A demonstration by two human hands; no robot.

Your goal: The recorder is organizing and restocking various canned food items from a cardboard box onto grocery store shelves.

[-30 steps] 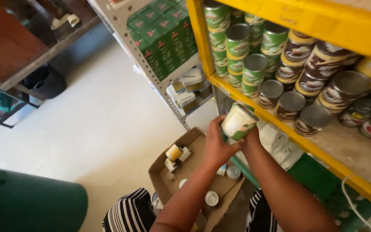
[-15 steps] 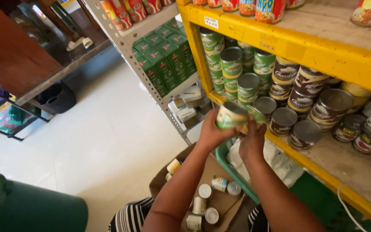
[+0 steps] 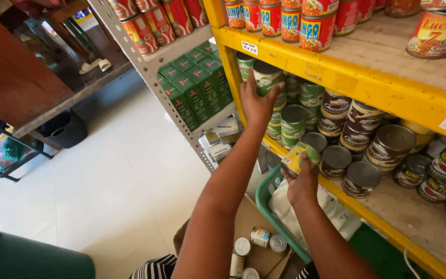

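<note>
On the floor at lower left of the work, an open cardboard box point(image 3: 256, 227) holds a few loose tins. Above it, the left hand point(image 3: 258, 106) reaches into the yellow shelf point(image 3: 336, 77), fingers curled closed around a green-labelled can point(image 3: 267, 77) at the top of a stack; that can should be seated squarely on the one beneath before the grip loosens, since a tilted rim could topple the column. To the right and lower, the right hand point(image 3: 301, 181) grips a second can point(image 3: 299, 156) by its side, tipped at an angle at the shelf's front edge, just beside the dark-labelled tins point(image 3: 360, 178). It seems best turned upright and slid in level, clear of those neighbours.
</note>
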